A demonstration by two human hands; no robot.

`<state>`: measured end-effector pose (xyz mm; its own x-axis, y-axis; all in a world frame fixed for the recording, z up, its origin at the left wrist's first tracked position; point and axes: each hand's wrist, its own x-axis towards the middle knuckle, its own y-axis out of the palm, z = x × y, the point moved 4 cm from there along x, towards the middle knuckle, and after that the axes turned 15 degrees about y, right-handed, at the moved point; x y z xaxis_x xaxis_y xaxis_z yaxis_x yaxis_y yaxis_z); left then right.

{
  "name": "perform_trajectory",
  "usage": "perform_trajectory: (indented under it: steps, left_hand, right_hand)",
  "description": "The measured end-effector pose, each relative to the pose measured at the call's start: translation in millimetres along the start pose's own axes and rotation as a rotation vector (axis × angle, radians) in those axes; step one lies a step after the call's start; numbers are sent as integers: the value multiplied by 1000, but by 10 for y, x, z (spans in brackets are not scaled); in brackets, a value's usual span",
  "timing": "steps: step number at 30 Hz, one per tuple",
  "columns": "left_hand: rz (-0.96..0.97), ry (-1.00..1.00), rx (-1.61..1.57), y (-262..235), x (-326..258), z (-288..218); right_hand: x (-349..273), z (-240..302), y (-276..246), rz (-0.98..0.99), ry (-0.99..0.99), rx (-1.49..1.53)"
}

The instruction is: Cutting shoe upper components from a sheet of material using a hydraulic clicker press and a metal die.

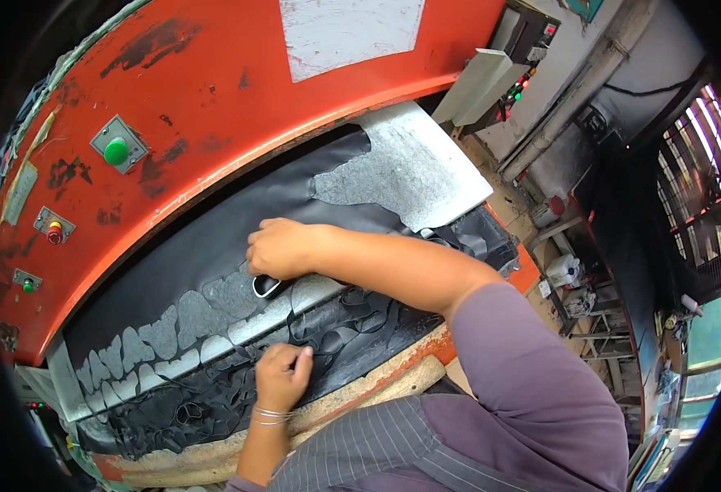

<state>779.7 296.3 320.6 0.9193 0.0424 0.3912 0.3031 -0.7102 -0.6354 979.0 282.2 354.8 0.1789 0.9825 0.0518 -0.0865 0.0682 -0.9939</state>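
Observation:
A black leather sheet (213,221) lies over a pale grey cutting board (410,164) under the red press. Along its near edge, cut-out shapes leave the grey board showing. My right hand (282,248) reaches across the sheet, fingers closed on a small cutting die with a bright metal edge (267,287), mostly hidden under the palm. Nearer to me, my left hand (282,373) is closed, thumb up, beside thin black leather scraps (352,320). What it holds, if anything, I cannot make out.
Tangled scraps fill the dark ledge (410,336) in front of the board. The red press beam (237,107) arches close above the sheet, with a green push button (116,151) and a red one (54,234). At the right stands a control box (520,74) with lit lamps.

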Motion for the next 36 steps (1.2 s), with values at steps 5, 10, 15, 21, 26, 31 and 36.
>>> perform_trajectory:
  steps: [5,10,15,21,26,31,36]
  left_hand:
    - [86,65,49,22,-62,-32]
    - [13,-18,50,-10,-52,37]
    - [-31,-51,43,-115,-117,63]
    - [-143,-93,-22,-178,-14,104]
    - [-152,-88,-57,-168,157,111]
    - [-106,0,-103,41,734,88]
    - [-71,-62,-56,306,1032,377]
  right_hand:
    - [204,-102,56,58,-36,110]
    - [225,-148,49,148,-79,78]
    - [-206,-537,-430,-75,159,41]
    - [-1363,-1163,-191,-278,1018,536]
    - [-1588,-856,154,-319,1294,969]
    - [-1611,-788,307,-402,1358,942]
    - [-1843,-861,158,-387,1036,582]
